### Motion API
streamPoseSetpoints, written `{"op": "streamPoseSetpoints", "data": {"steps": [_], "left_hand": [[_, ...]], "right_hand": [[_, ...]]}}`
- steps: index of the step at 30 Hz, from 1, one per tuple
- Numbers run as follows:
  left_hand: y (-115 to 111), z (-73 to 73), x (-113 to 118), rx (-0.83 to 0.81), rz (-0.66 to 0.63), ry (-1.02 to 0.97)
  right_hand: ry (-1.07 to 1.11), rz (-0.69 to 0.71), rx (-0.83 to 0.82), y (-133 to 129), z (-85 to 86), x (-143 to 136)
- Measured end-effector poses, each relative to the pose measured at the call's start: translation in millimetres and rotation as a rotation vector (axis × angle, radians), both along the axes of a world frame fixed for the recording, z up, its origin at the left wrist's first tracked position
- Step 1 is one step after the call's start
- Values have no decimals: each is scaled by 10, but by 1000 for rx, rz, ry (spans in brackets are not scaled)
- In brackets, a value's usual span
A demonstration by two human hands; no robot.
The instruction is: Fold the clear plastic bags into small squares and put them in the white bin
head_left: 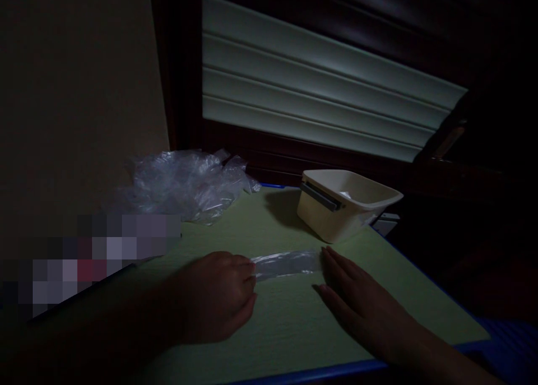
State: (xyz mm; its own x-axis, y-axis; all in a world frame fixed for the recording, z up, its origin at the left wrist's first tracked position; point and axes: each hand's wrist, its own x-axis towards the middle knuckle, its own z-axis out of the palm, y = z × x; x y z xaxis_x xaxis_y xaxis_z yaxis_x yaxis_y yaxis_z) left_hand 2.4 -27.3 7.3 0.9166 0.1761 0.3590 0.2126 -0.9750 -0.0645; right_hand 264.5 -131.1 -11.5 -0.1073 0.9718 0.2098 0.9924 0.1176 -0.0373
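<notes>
A narrow folded strip of clear plastic (286,265) lies flat on the pale green table top (290,323). At its left end is my left hand (218,295), fingers curled and closed on the plastic. My right hand (357,298) rests at the other end, palm down, with its fingers stretched out and the thumb apart from them; the fingertips touch the strip's right end. Behind the left hand sits a loose heap of crumpled clear plastic (189,183).
A cream plastic bin (323,211) with a grey handle stands at the back right of the table, something small and pale inside. The table has a blue edge (353,368). A wall is at the left, and a dark-framed slatted panel (315,77) rises behind.
</notes>
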Motion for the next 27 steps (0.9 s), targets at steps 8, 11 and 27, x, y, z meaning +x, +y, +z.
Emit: {"op": "streamPoseSetpoints", "data": {"steps": [8, 11, 27], "left_hand": [[-111, 27, 54, 58, 8, 27], [-139, 43, 51, -44, -90, -6], [82, -28, 35, -165, -63, -100]], "right_hand": [[9, 350, 103, 222, 208, -426], [37, 389, 72, 399, 200, -531], [264, 609, 99, 529, 138, -286]]}}
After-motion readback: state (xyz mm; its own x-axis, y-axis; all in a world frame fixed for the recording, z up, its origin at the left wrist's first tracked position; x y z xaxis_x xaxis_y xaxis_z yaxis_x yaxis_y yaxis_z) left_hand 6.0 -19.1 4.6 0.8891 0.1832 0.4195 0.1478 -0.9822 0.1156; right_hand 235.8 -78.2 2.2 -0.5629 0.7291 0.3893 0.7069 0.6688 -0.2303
